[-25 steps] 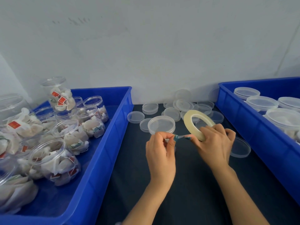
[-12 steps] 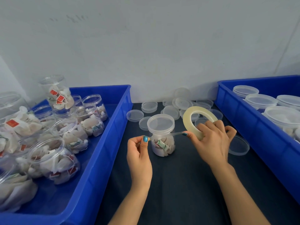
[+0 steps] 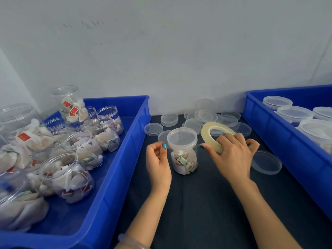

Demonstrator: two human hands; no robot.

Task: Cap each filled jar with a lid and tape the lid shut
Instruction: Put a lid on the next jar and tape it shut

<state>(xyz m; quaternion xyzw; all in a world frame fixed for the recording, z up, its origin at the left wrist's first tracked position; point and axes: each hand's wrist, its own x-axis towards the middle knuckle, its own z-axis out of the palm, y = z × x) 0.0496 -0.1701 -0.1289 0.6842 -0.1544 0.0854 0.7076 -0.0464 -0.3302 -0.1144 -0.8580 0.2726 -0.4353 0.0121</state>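
Note:
A clear jar (image 3: 183, 159) filled with white sachets stands on the dark table between my hands, with a clear lid (image 3: 182, 137) on it. My right hand (image 3: 233, 155) grips a roll of clear tape (image 3: 210, 132) just right of the jar. My left hand (image 3: 158, 161) pinches the free tape end just left of the lid. A strip of tape stretches between both hands at the height of the lid's rim.
A blue bin (image 3: 118, 173) on the left holds several open filled jars. Another blue bin (image 3: 287, 146) on the right holds several lidded jars. Loose clear lids (image 3: 194, 119) lie behind the jar, and one lid (image 3: 265, 161) lies right of my right hand.
My left hand drew the tape end leftward from the roll, uncovering the jar. The strip now spans across the lid's rim. My right hand stayed nearly in place.

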